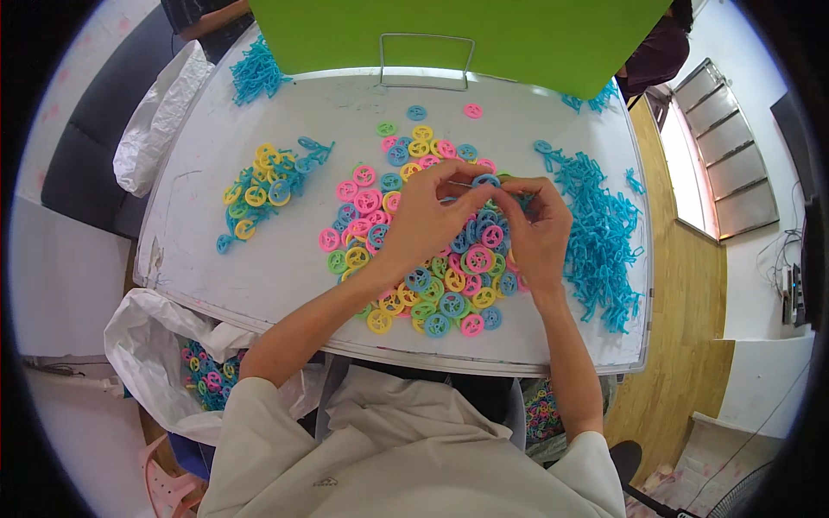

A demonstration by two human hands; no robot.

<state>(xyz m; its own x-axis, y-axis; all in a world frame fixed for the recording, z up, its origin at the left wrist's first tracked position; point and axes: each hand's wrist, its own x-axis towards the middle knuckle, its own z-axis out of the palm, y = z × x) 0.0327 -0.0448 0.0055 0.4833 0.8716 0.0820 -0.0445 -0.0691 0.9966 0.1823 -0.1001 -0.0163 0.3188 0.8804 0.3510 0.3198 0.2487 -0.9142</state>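
Over the middle of the table, my left hand (432, 211) and my right hand (537, 226) meet with fingers pinched together. Between their fingertips is a small blue plastic wheel (486, 180), partly covered by the fingers. A bit of blue also shows under my left fingers, too hidden to make out. Below and around both hands spreads a loose pile of spoked plastic wheels (452, 304) in pink, yellow, green and blue. To the right of my right hand lies a heap of teal forked plastic pieces (600, 233).
At the left sits a smaller pile of teal pieces joined with wheels (259, 186). A green board (345, 39) with a wire stand (427, 86) closes off the far side. More teal pieces (257, 73) lie far left. A white sack (147, 345) hangs below the near left edge.
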